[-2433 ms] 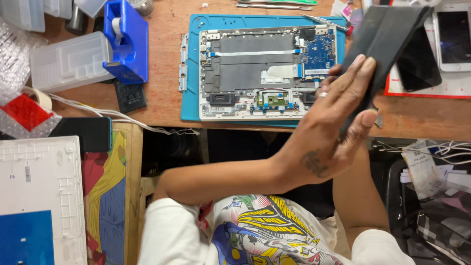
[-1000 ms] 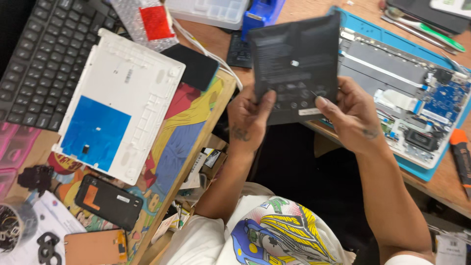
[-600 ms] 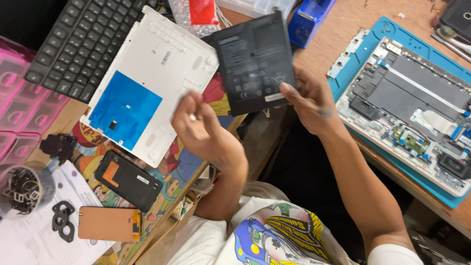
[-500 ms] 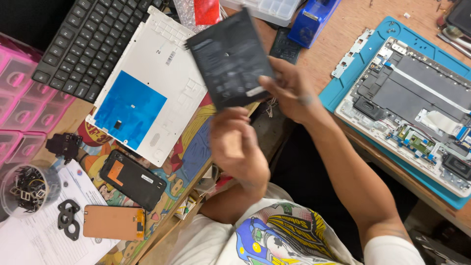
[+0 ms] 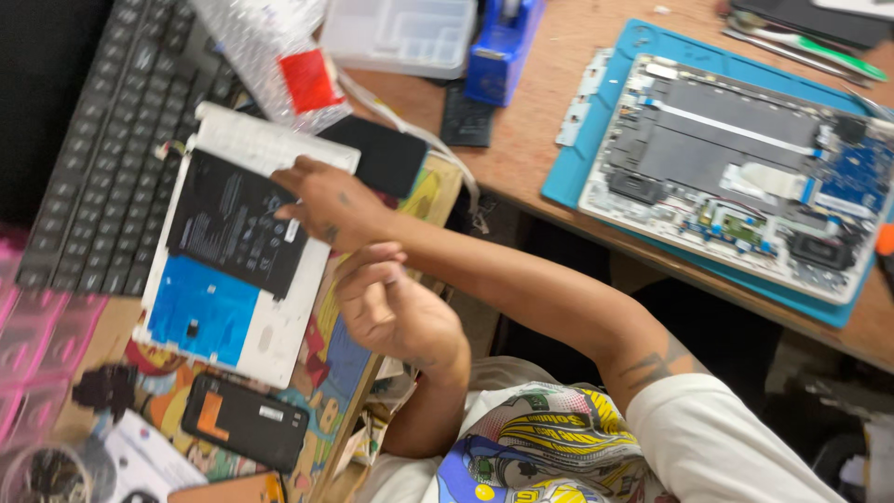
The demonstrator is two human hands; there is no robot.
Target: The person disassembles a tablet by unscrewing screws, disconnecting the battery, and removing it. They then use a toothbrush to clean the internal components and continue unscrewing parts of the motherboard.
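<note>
While the right hand (image 5: 331,200) reached across to the left, its fingers touched the edge of a flat black battery pack (image 5: 237,224). The fingers were spread and resting on the pack, not wrapped round it. The pack lay on top of a white laptop cover (image 5: 270,321) with a blue patch (image 5: 200,312) on it. The left hand (image 5: 396,312) was in the air just below the right one, loosely curled and holding nothing.

The white cover sat beside a dark keyboard (image 5: 107,158). A black phone (image 5: 244,421) with an orange mark lay just below the cover, on a colourful cartoon mat (image 5: 326,373). Another black slab (image 5: 384,156) lay near the right hand's knuckles. A bubble-wrap bag (image 5: 256,51) with a red label was above it.

Well apart, on the right side of the worktop (image 5: 531,121), an opened laptop (image 5: 736,172) showed its insides on a blue mat (image 5: 573,177). A blue tape holder (image 5: 503,47) and a clear plastic box (image 5: 400,33) stood near the top
</note>
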